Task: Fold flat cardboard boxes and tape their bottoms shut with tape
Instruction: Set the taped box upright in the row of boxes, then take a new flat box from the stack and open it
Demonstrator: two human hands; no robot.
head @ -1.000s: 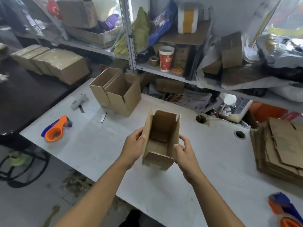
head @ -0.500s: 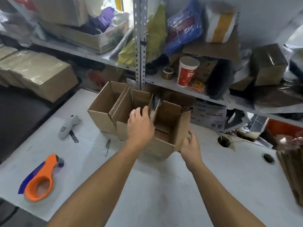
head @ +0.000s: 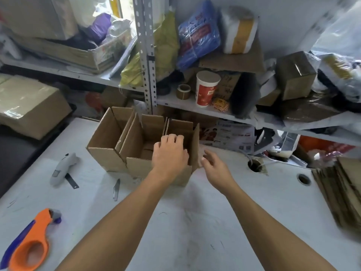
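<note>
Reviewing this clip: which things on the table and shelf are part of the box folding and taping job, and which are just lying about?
Part of the job:
open cardboard boxes
flat cardboard stack
orange tape dispenser
tape roll
left hand
right hand

Lying about:
red paper cup
grey utility knife
blue bag

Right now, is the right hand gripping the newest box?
No. The right hand hovers beside the box with fingers loose and apart from its wall, while the left hand rests on its rim.
</note>
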